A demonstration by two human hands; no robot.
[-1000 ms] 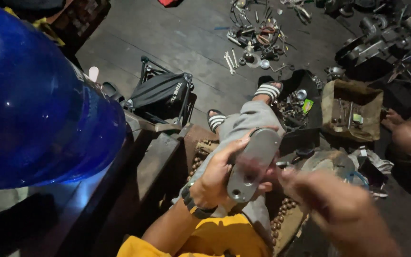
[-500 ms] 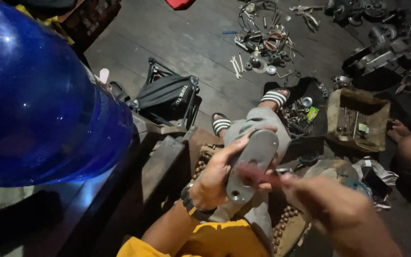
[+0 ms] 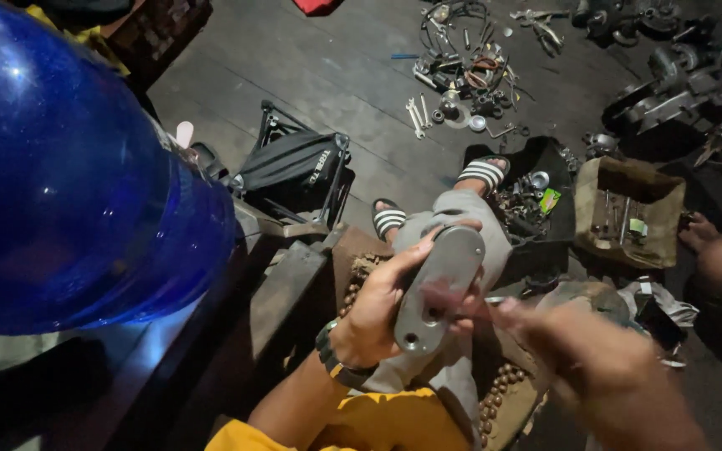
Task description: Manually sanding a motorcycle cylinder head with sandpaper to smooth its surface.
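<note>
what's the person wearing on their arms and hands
Both hands are bare, no gloves. The left hand has a dark wristwatch at the wrist, and a yellow sleeve shows near the elbow. The right hand is motion-blurred; nothing worn on it that I can tell.

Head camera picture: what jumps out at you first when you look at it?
A huge shiny blue helmet fills the left side, very close to the camera. In the middle, the left hand holds a long grey metal part over the person's lap, while the blurred right hand reaches toward it from the lower right. At the top, wrenches and small metal parts lie scattered on the dark floor.
</note>
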